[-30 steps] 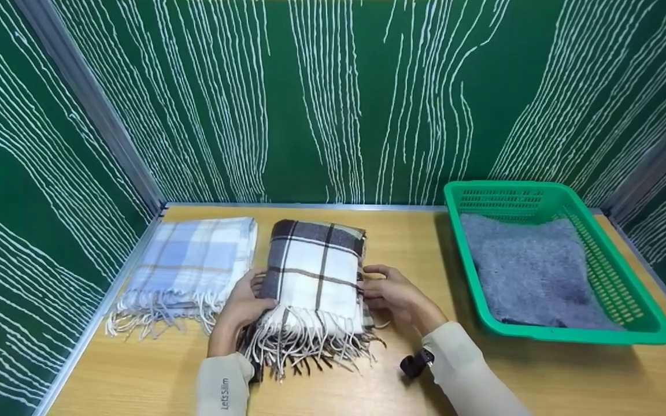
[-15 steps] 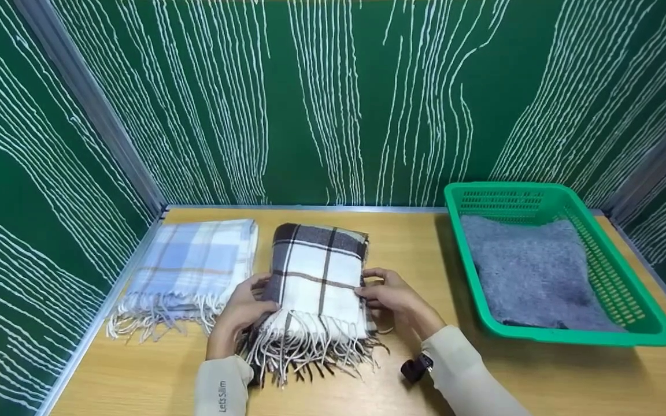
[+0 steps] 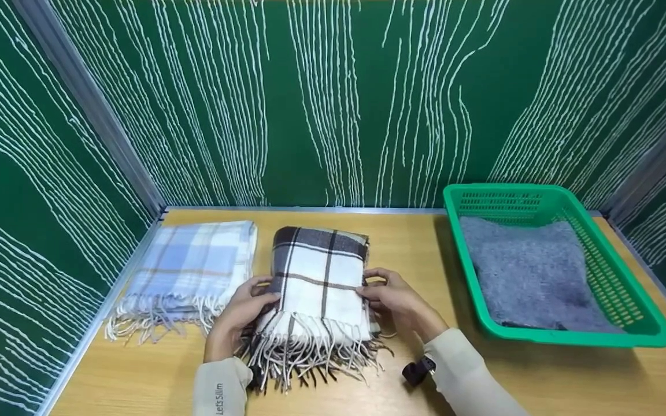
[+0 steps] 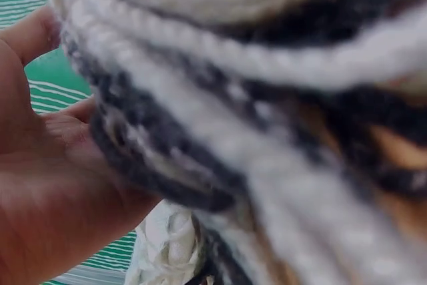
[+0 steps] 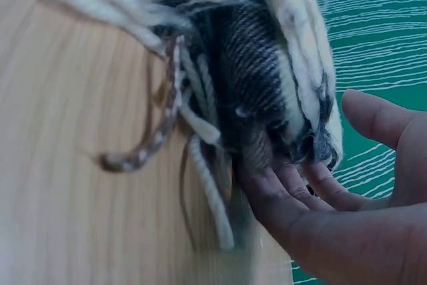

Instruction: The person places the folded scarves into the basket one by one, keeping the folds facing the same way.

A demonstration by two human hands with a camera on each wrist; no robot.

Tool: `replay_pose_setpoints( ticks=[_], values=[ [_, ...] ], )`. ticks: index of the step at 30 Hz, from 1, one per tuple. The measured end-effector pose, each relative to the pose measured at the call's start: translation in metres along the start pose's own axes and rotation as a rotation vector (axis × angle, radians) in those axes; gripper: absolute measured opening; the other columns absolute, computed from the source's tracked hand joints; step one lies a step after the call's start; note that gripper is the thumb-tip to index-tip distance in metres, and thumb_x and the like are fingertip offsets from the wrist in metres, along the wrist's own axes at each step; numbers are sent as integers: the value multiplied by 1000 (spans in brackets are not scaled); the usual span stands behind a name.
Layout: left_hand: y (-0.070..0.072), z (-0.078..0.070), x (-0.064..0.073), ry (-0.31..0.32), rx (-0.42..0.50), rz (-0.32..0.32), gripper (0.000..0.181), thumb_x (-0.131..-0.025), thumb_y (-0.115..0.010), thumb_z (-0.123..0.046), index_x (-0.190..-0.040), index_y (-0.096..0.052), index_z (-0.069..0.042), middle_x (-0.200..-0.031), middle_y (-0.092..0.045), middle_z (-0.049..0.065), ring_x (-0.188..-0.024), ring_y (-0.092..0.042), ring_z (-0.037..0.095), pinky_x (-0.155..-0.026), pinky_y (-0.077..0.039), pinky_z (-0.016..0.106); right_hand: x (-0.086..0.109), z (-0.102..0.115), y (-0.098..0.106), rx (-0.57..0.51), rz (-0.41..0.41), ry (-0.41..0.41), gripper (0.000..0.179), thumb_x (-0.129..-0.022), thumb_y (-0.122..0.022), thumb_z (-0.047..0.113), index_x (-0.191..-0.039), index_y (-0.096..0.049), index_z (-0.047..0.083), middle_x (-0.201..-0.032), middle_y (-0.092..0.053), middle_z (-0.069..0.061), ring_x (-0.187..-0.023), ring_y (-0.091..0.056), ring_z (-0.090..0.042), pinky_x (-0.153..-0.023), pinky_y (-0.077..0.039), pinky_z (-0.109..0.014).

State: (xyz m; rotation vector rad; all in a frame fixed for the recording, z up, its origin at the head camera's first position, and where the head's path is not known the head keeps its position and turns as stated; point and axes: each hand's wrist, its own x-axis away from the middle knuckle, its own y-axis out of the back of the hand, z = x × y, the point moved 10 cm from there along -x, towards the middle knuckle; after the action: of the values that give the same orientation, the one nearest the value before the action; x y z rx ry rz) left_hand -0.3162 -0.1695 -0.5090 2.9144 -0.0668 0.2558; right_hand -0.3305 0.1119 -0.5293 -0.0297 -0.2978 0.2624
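A folded plaid scarf (image 3: 315, 283) in white, dark brown and tan lies mid-table, its long fringe toward me. My left hand (image 3: 246, 306) holds its left side, thumb on the upper face and the other fingers along the edge. At the opposite side my right hand (image 3: 399, 297) holds the edge, thumb near the top layer. The right wrist view shows that hand's fingers (image 5: 287, 195) tucked against the folded layers. In the left wrist view, blurred fringe strands (image 4: 220, 118) cover much of the left hand (image 4: 60, 165).
On the left lies a second folded scarf (image 3: 188, 266), light blue and white with fringe, close beside my left hand. A green plastic basket (image 3: 477, 283) stands at the right, holding grey fuzzy cloth (image 3: 535, 271). Green panels (image 3: 321, 104) with white lines enclose the wooden table (image 3: 136, 375).
The plaid scarf has shifted slightly toward me, both hands staying at its sides. The right thumb has come onto the scarf's edge. The blue scarf and the basket stay put.
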Motion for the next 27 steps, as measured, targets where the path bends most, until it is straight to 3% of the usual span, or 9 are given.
replay_pose_setpoints(
  ticks=[4, 8, 20, 27],
  values=[
    [0, 1, 0, 4, 23, -15, 36, -98, -67, -3, -133, -60, 5, -128, -69, 25, -110, -68, 28, -89, -54, 33, -2, -2, 2, 16, 0, 1, 38, -97, -68, 1, -132, -52, -5, -93, -65, -3, -78, -64, -10, -71, -54, -24],
    [-1, 1, 0, 16, 31, -24, 33, -99, -67, -6, -130, -60, 2, -123, -71, 22, -101, -69, 24, -82, -52, 32, -2, -3, 3, 10, 9, 0, 39, -97, -67, 1, -133, -52, -6, -97, -64, -4, -80, -65, -11, -72, -55, -25],
    [-1, 6, -2, 54, 39, -33, 41, -101, -66, -13, -138, -55, 1, -117, -73, 19, -89, -69, 19, -77, -52, 31, -2, -6, 5, -17, 7, -19, 33, -97, -67, 0, -127, -54, 0, -91, -65, -1, -75, -62, -11, -73, -55, -26],
    [-3, 5, -2, 47, 57, -33, 44, -96, -70, -8, -137, -56, 2, -115, -74, 19, -86, -70, 19, -76, -53, 31, -2, -7, 6, -35, 5, -6, 31, -96, -68, -3, -124, -53, 2, -95, -66, -6, -78, -65, -13, -72, -56, -27]
  ],
)
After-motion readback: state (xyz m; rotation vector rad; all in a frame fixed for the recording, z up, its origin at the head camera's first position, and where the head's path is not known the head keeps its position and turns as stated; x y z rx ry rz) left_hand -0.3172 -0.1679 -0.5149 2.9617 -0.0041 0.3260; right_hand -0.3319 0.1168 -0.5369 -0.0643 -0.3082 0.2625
